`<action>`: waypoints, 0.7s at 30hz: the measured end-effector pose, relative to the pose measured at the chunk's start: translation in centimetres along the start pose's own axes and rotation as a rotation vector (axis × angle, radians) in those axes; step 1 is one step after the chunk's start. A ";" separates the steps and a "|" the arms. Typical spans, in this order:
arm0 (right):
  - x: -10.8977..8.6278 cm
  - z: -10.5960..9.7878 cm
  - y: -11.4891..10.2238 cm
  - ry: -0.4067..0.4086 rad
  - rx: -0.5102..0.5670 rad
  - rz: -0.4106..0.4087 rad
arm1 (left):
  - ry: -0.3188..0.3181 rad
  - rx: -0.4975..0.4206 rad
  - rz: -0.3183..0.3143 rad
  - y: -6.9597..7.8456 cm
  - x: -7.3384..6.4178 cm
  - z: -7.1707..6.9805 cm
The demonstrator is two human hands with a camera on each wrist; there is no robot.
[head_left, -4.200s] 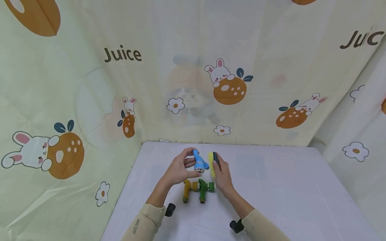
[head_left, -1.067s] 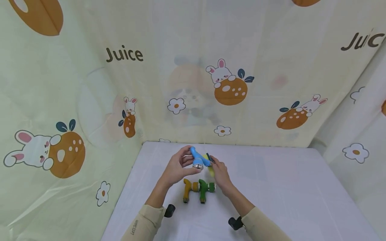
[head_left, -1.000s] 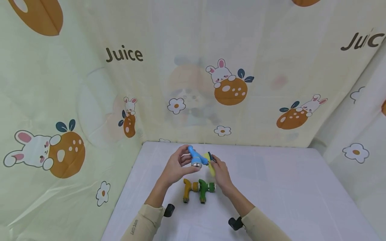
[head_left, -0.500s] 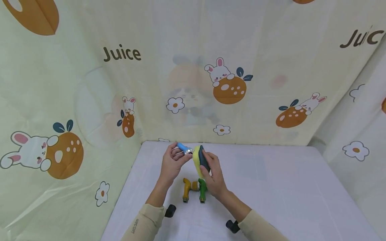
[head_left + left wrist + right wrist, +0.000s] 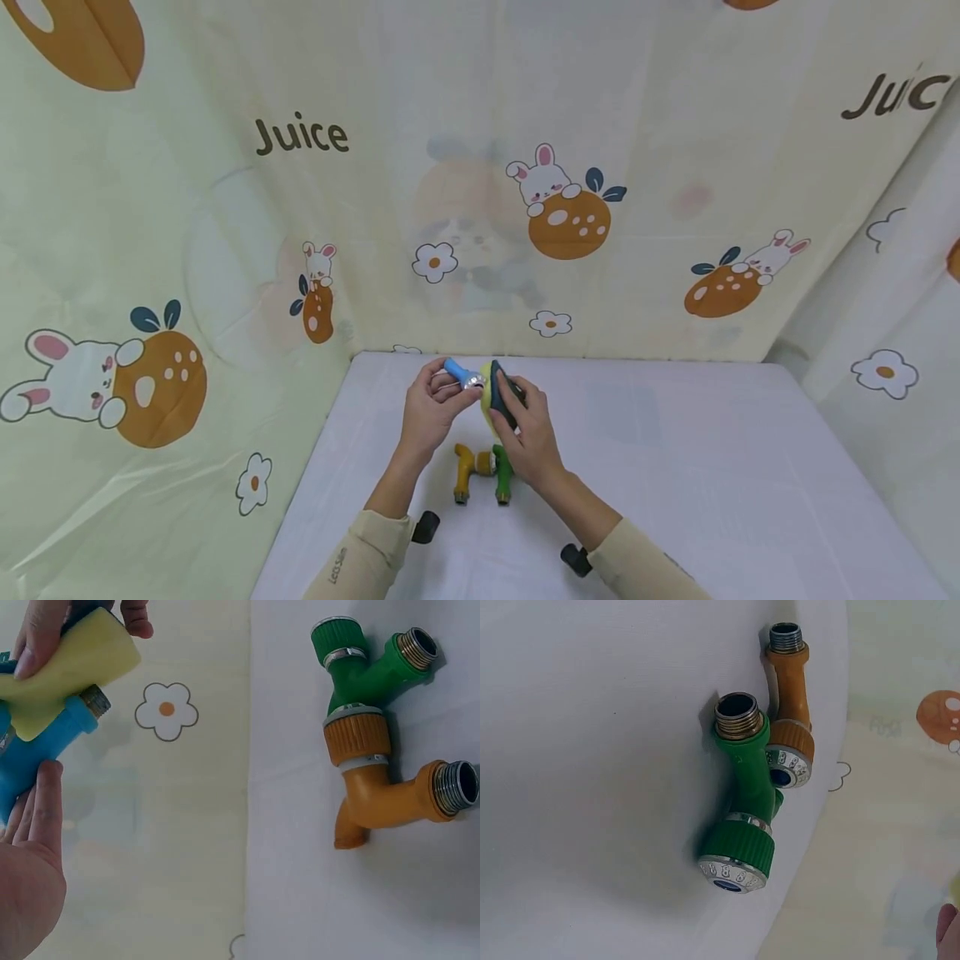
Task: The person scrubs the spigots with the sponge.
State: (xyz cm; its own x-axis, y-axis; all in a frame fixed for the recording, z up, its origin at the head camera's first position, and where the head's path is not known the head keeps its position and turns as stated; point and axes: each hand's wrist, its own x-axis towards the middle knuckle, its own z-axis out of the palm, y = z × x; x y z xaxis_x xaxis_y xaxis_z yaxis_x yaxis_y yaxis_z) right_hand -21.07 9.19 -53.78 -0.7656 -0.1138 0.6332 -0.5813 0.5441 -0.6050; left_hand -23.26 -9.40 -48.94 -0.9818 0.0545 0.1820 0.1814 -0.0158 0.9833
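In the head view my left hand holds a blue tap raised above the table, its silvery end turned toward the right. My right hand grips a sponge, yellow on one side and dark on the other. From the left wrist, the yellow face of the sponge lies against the blue tap, near its threaded metal end. Only a fingertip of the right hand shows in the right wrist view.
An orange tap and a green tap lie side by side on the white table, below the hands. A printed curtain hangs behind the table. Black camera mounts sit at both wrists.
The blue tap has been turned and shifted left, so its silvery end faces the sponge. The sponge has moved left against it. The orange and green taps have stayed put.
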 end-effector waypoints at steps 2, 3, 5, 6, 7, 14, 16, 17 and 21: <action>0.0 0.0 0.1 -0.004 -0.024 0.010 | -0.012 0.011 0.002 0.1 -0.1 0.1; 0.1 0.1 0.2 -0.008 -0.043 0.021 | -0.024 0.025 0.006 0.1 -0.2 0.1; 0.0 0.2 0.5 -0.011 -0.098 0.036 | -0.050 0.055 0.016 0.2 -0.3 0.3; 0.0 0.3 0.6 -0.013 -0.126 0.041 | -0.058 0.068 0.021 0.2 -0.3 0.4; 0.0 0.3 0.7 -0.014 -0.155 0.042 | -0.064 0.078 0.025 0.2 -0.4 0.5; 0.1 0.0 1.3 -0.040 -0.294 0.022 | -0.043 0.082 0.031 -0.1 -0.4 0.5; 0.1 -0.1 1.4 -0.059 -0.310 0.039 | -0.051 0.091 0.028 -0.1 -0.3 0.4; 0.1 -0.2 1.6 -0.070 -0.314 0.053 | -0.054 0.096 0.024 -0.1 -0.3 0.3; -0.2 -0.3 2.3 -0.107 -0.247 0.175 | -0.054 0.090 0.019 0.1 -0.3 -0.1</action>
State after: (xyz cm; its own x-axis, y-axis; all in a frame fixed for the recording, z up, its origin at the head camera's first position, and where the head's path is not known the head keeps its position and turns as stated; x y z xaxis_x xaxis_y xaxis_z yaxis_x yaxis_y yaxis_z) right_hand -22.17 10.69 -55.16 -0.8804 -0.0805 0.4674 -0.3636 0.7472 -0.5563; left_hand -22.92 -9.55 -48.87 -0.9741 0.1090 0.1981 0.2066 0.0727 0.9757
